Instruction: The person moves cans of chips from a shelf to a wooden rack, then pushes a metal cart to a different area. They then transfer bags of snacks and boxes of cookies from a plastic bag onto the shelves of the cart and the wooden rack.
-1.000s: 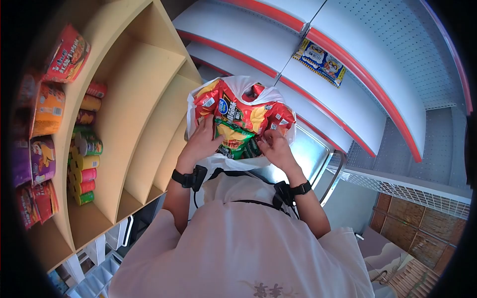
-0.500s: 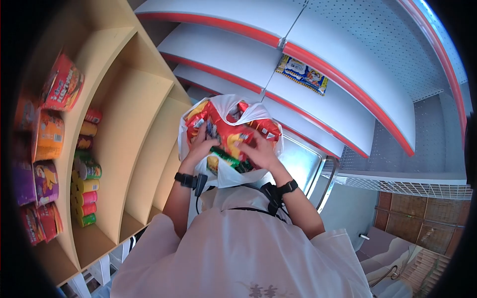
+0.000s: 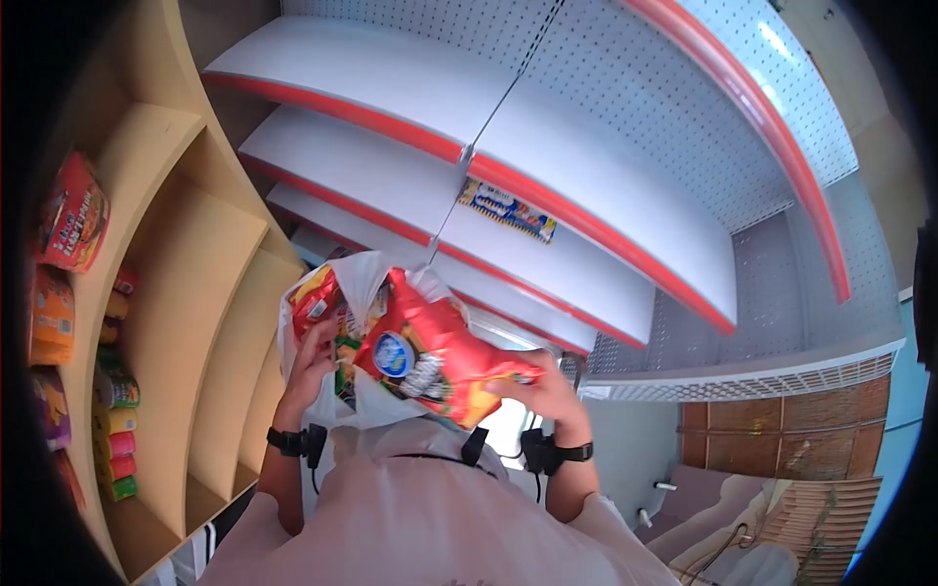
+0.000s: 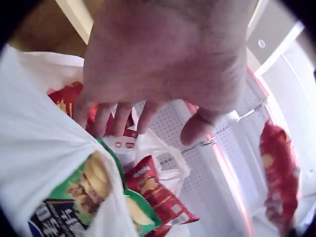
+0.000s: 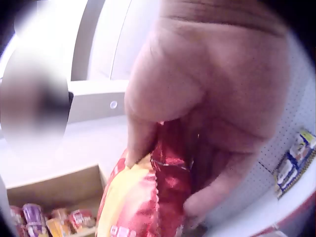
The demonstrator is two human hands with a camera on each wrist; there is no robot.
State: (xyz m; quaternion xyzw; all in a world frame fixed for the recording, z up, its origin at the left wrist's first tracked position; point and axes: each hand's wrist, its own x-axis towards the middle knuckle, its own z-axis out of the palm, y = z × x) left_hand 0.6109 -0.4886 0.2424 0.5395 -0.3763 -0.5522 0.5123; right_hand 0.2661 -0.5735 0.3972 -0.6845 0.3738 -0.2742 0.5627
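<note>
A large red bag of potato chips (image 3: 420,356) slants across the mouth of a white plastic carrier bag (image 3: 386,405). My right hand (image 3: 552,391) pinches its crimped end between thumb and fingers, which the right wrist view shows close up. On the carrier bag's left side is my left hand (image 3: 311,366), fingers extended and lightly bent over the opening. Below that hand in the left wrist view, a green chip bag (image 4: 91,185) and a smaller red packet (image 4: 158,195) lie inside the white plastic.
Ahead stand white shelves (image 3: 381,54) with red front edges; a blue-and-yellow snack packet (image 3: 508,208) lies on one. A wooden shelf unit (image 3: 220,332) on the left holds a red instant noodle tub (image 3: 76,217) and several stacked cans (image 3: 119,420). A white wire rack (image 3: 752,376) juts out right.
My right hand has drawn the red chip bag up and rightward, partly out of the carrier bag. My left hand stays at the carrier bag's left side. The head view has shifted.
</note>
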